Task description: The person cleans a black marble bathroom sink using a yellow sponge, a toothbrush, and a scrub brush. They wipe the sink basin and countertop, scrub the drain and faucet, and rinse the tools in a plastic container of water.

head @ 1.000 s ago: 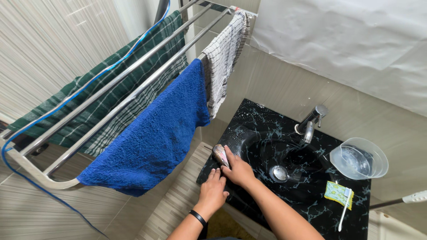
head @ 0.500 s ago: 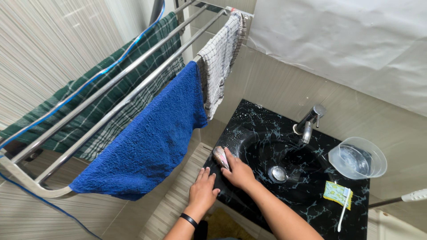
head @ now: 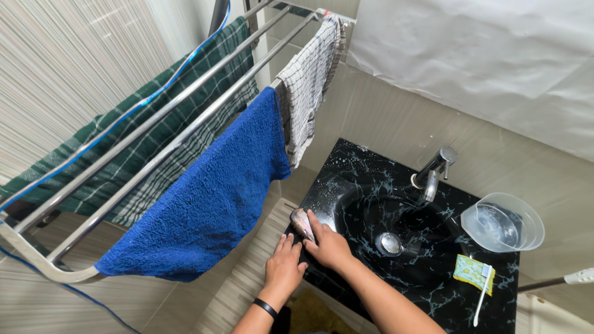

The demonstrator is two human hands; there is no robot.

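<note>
You have two hands in view: your left hand [head: 283, 267] and your right hand [head: 330, 246], with one black wristband [head: 266, 307] on the left wrist. Between them sits one small grey-pink object [head: 302, 223], too blurred to tell its kind. You have one black marbled sink [head: 371, 192] with one metal tap [head: 433, 170] and one drain plug [head: 390, 244]. On its right side you can count one clear plastic jug [head: 502, 221], one yellow-green sponge [head: 473, 271] and one toothbrush [head: 482, 294]. One metal drying rack [head: 154, 143] carries three cloths: one blue towel [head: 210, 198], one green checked cloth [head: 124, 154] and one grey checked cloth [head: 307, 86]. One blue cable [head: 111, 127] runs along it.
</note>
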